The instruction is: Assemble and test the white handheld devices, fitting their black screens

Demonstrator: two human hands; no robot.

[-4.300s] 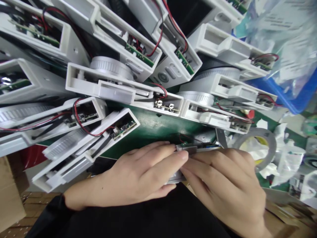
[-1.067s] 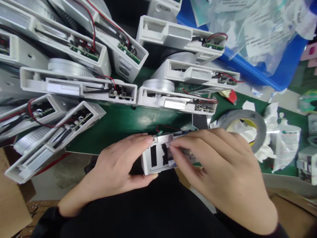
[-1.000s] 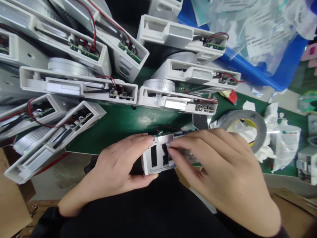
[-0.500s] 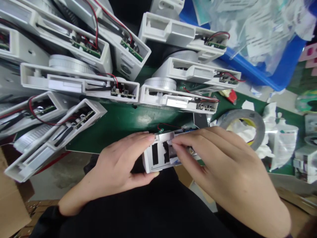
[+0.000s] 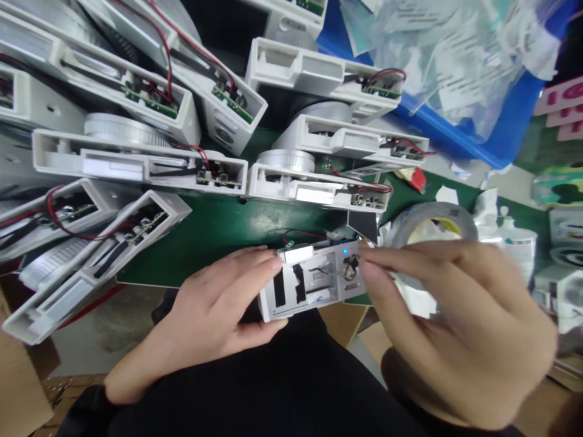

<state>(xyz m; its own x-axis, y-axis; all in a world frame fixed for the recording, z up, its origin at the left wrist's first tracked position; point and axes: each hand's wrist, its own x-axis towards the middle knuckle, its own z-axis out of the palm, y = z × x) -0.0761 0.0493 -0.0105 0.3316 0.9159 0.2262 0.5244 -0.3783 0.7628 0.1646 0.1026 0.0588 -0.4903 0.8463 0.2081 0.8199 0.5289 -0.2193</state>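
Gripping an open, rectangular white plastic casing [image 5: 288, 297] at the near edge of a green tabletop [image 5: 268, 221], a person's left hand [image 5: 228, 297] clasps its left end between thumb and fingers. The right hand [image 5: 460, 321], partly blurred, has thumb and forefinger close together by the casing's right end; whether they pinch anything cannot be told. Two black strips [image 5: 279, 290] mark the casing's left part, and a small blue light [image 5: 345, 250] glows toward its far right corner. Beyond stand other open white casings [image 5: 112, 167] threaded with red and black wires [image 5: 169, 64]; to the right lies a grey tape roll [image 5: 437, 209], with a blue plastic bin [image 5: 455, 139] of clear bags [image 5: 473, 73] farther off.
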